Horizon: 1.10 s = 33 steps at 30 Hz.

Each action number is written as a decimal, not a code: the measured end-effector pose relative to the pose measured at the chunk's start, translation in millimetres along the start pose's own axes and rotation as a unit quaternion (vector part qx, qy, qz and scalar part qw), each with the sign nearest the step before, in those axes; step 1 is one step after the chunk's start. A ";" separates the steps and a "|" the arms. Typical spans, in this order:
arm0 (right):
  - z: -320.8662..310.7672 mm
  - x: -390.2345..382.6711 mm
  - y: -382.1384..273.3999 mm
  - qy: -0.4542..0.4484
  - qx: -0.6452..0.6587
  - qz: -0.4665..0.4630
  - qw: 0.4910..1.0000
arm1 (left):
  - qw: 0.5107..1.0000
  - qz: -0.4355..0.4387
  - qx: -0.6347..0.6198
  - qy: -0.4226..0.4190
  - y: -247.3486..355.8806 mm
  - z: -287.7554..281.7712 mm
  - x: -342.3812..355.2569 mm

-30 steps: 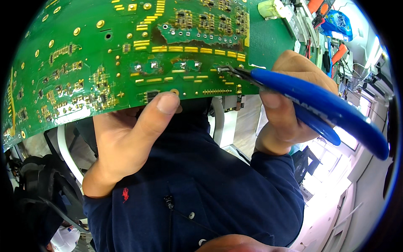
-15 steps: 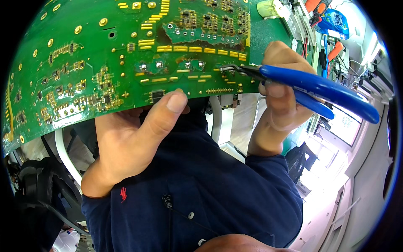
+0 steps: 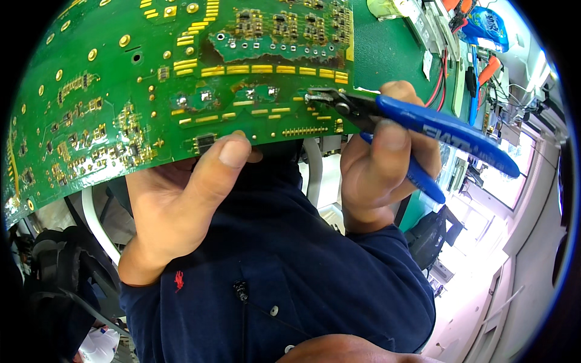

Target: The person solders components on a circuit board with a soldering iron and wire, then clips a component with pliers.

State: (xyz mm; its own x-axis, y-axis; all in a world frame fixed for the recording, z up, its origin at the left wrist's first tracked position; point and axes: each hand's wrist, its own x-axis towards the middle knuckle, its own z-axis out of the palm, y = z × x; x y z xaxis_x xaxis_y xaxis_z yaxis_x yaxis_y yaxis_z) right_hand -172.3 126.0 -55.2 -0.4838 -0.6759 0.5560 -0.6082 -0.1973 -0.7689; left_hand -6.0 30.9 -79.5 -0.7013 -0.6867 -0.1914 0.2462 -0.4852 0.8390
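A large green circuit board (image 3: 91, 115) fills the upper left, tilted, its near edge above my lap. My left hand (image 3: 181, 206) grips that edge, thumb on the top face beside a small black chip (image 3: 204, 143), fingers hidden underneath. In my right hand (image 3: 387, 157) is a pair of flush cutters (image 3: 445, 130) with blue handles, fingers wrapped around them. The jaws reach the board near its right edge, at a small silvery part (image 3: 311, 97); whether they grip it cannot be told. Scorched, brownish patches (image 3: 218, 53) mark the board's upper middle.
Beyond the board lies a green work mat (image 3: 381, 63). To the right are a blue packet (image 3: 486, 29), red wires (image 3: 440, 85), an orange-handled tool (image 3: 488, 71) and a pale green roll (image 3: 387, 8). A black bag (image 3: 54, 272) is at lower left.
The board and my left hand have shifted slightly left. My right hand has moved left and lower, and the cutters' jaws now show more fully, turned flatter to the board.
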 end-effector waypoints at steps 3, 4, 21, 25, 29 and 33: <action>-13.0 3.7 4.0 -0.067 -0.032 -0.031 0.997 | 1.000 -0.002 -0.003 -0.004 1.5 -1.8 0.1; -14.6 10.5 7.8 -0.084 -0.019 -0.047 0.995 | 1.000 -0.002 -0.006 -0.003 2.2 -2.6 0.1; -25.2 70.0 17.5 -0.267 0.056 -0.154 0.950 | 0.999 -0.043 0.010 0.020 11.1 4.3 0.1; -15.2 47.3 17.7 -0.163 0.074 -0.105 0.978 | 0.999 -0.036 0.011 0.033 11.1 7.0 0.8; -12.9 30.0 10.4 -0.112 0.039 -0.079 0.990 | 0.999 -0.034 0.016 0.034 7.6 5.2 -0.1; -8.6 10.9 0.5 -0.058 -0.006 -0.016 0.998 | 0.999 -0.026 0.014 0.022 7.4 5.8 0.4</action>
State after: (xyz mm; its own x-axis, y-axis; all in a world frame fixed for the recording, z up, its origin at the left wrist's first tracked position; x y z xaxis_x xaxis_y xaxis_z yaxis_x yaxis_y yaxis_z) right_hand -183.2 124.6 -46.8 -0.3879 -0.7470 0.5399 -0.6298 -0.2128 -0.7470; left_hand -8.4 30.1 -70.5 -0.6820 -0.6846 -0.2572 0.1912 -0.5064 0.8408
